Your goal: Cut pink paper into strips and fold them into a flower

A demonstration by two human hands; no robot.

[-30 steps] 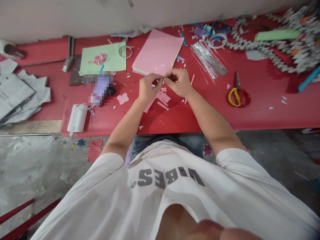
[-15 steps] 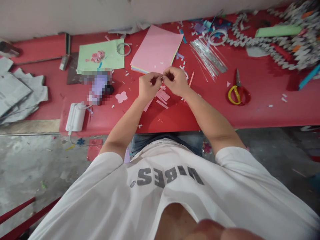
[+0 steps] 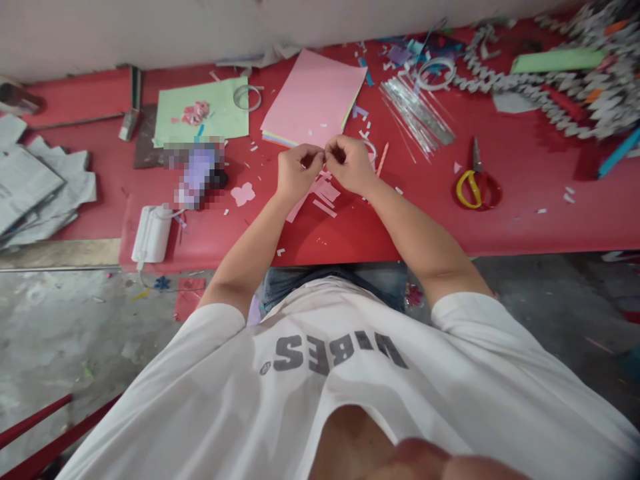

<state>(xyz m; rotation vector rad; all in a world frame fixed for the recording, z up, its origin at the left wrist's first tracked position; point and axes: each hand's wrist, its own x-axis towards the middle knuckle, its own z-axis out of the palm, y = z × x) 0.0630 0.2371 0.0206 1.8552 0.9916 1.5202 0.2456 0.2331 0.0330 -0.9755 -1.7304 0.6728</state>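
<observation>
A red tabletop (image 3: 525, 220) is covered at top centre by pink paper (image 3: 313, 93) and at upper left by a pale green sheet (image 3: 223, 113); yellow-and-red scissors (image 3: 467, 190) are seen at right, and a white T-shirt (image 3: 175, 380) printed with grey lettering (image 3: 340, 353) at bottom.

My left hand (image 3: 299, 175) and right hand (image 3: 351, 165) close together at twelve o'clock, fingertips (image 3: 321, 156) pinched, left forearm (image 3: 250, 250) angling from seven o'clock, right forearm (image 3: 417, 233) from four o'clock

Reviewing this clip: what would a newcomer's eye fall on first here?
The left hand and right hand meet at centre, pinching something tiny over the red table. Above them lies a pink paper stack; a long folded paper chain heaps at the upper right, with yellow-handled scissors below it.
</observation>
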